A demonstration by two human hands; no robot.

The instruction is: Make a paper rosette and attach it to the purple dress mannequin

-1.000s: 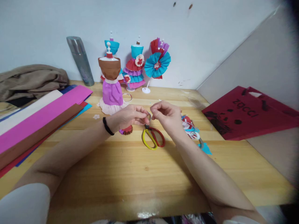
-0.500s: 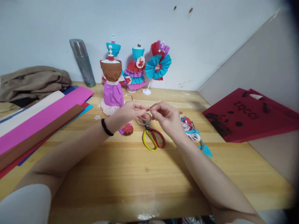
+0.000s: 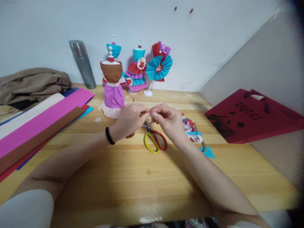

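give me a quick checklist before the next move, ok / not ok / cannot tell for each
1. Left hand and right hand together at the fingertips: ok.
2. Silvery ring held in the fingers: cannot tell; the fingers hide part of it.
3. Scissors with both handles in sight: ok, yellow and red, on the table.
4. Pleated flower in full view: not ok, the left hand covers most of it.
5. Dress form with the brown top upright: ok.
6. Paper sheets away from both hands: ok, off to the left.
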